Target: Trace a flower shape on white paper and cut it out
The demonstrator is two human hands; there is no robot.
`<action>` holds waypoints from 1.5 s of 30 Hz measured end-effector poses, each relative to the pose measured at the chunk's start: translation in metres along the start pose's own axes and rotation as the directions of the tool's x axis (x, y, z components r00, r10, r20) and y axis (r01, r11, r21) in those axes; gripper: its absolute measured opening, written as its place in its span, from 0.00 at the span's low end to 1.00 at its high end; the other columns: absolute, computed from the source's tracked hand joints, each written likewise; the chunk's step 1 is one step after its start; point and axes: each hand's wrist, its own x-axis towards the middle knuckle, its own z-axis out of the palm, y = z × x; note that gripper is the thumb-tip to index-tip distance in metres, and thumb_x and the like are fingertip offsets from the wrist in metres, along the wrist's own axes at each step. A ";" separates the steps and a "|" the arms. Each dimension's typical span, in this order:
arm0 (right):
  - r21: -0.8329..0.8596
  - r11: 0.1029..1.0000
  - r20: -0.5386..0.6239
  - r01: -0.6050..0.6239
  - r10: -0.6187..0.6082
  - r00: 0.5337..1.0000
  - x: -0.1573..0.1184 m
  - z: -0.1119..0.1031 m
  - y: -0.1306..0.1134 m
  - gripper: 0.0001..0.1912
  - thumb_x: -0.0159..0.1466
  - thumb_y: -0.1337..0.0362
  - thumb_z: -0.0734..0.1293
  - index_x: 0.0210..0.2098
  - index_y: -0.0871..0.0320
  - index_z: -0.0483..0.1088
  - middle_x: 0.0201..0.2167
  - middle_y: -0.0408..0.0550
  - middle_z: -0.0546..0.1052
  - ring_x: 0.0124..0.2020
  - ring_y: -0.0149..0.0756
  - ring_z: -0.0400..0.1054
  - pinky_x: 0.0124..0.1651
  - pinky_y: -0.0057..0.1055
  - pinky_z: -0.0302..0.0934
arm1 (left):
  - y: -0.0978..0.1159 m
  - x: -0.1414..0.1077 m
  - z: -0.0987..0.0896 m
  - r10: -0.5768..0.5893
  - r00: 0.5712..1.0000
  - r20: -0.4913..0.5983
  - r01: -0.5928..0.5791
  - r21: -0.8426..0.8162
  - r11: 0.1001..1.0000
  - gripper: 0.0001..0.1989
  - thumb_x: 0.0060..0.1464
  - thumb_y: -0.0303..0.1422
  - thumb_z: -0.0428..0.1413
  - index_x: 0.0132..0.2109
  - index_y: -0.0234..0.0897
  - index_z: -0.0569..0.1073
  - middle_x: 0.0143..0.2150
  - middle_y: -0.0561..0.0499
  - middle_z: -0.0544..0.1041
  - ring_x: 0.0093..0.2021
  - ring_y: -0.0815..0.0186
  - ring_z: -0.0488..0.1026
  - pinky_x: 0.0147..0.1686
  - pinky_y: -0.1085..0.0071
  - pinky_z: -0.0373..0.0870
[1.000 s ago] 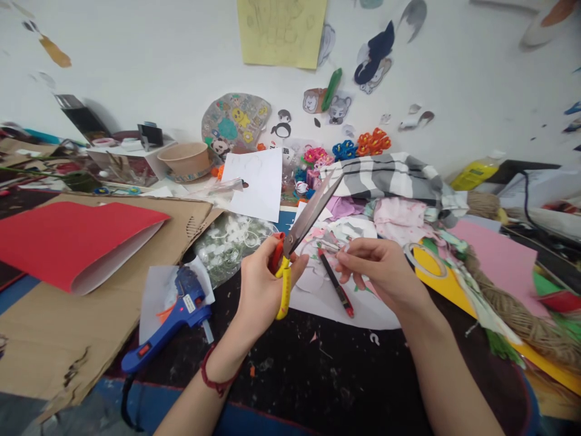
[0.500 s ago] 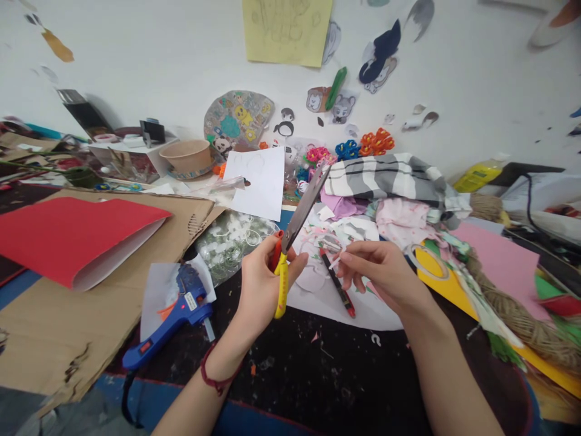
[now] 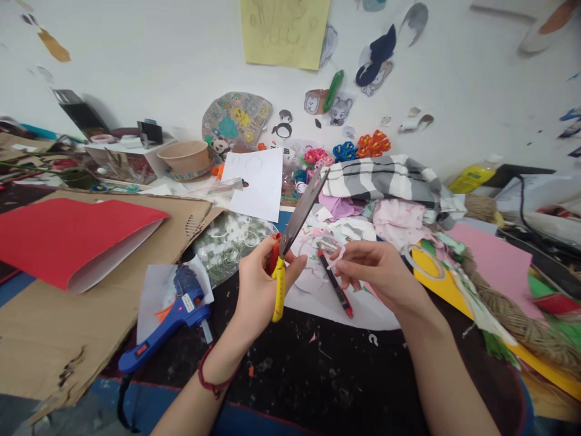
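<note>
My left hand (image 3: pixel 261 284) is closed on the scissors (image 3: pixel 299 221), whose red and yellow handles sit in the fingers and whose blades point up and away. To its right, my right hand (image 3: pixel 374 269) pinches a small white paper piece (image 3: pixel 336 257) between thumb and fingertips. Below the two hands, a dark marker (image 3: pixel 336 284) with red ends lies on a large white paper sheet (image 3: pixel 363 313). Small pale cutouts lie on that sheet as well. The scissors do not touch the white piece.
At the left, a blue glue gun (image 3: pixel 167 333) rests beside cardboard (image 3: pixel 104 315) and red paper (image 3: pixel 82 236). A clay bowl (image 3: pixel 184 158) and plaid cloth (image 3: pixel 385 175) are at the back. A tape roll (image 3: pixel 424 261) and twine (image 3: pixel 512 315) lie at the right.
The white piece in my right hand has turned and shows more of its curved shape. Both hands are nearly where they were; the whole view has shifted slightly.
</note>
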 end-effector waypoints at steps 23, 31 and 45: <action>0.059 0.997 -0.156 0.057 -0.047 0.987 0.002 0.001 -0.002 0.14 0.52 0.60 0.80 0.36 0.57 0.80 0.27 0.45 0.80 0.20 0.28 0.69 0.24 0.29 0.65 | 0.003 -0.003 0.001 0.055 0.998 -0.030 -0.054 0.031 0.998 0.13 0.52 0.37 0.65 0.31 0.39 0.69 0.22 0.60 0.63 0.23 0.73 0.56 0.23 0.74 0.54; -0.047 0.994 -0.138 0.096 -0.102 0.985 0.002 0.000 -0.005 0.10 0.58 0.58 0.77 0.28 0.58 0.79 0.21 0.44 0.76 0.21 0.29 0.67 0.25 0.28 0.61 | -0.002 0.000 -0.001 -0.002 1.000 0.021 0.001 0.031 1.000 0.14 0.52 0.39 0.66 0.31 0.39 0.69 0.21 0.61 0.58 0.22 0.73 0.53 0.22 0.75 0.50; -0.023 0.987 -0.293 0.158 -0.158 0.943 0.003 -0.004 0.002 0.07 0.56 0.60 0.78 0.27 0.56 0.80 0.20 0.43 0.77 0.20 0.27 0.67 0.24 0.26 0.61 | 0.006 0.007 0.003 -0.052 0.999 -0.017 0.048 -0.174 0.984 0.14 0.50 0.36 0.66 0.30 0.38 0.67 0.27 0.55 0.76 0.18 0.76 0.61 0.18 0.76 0.55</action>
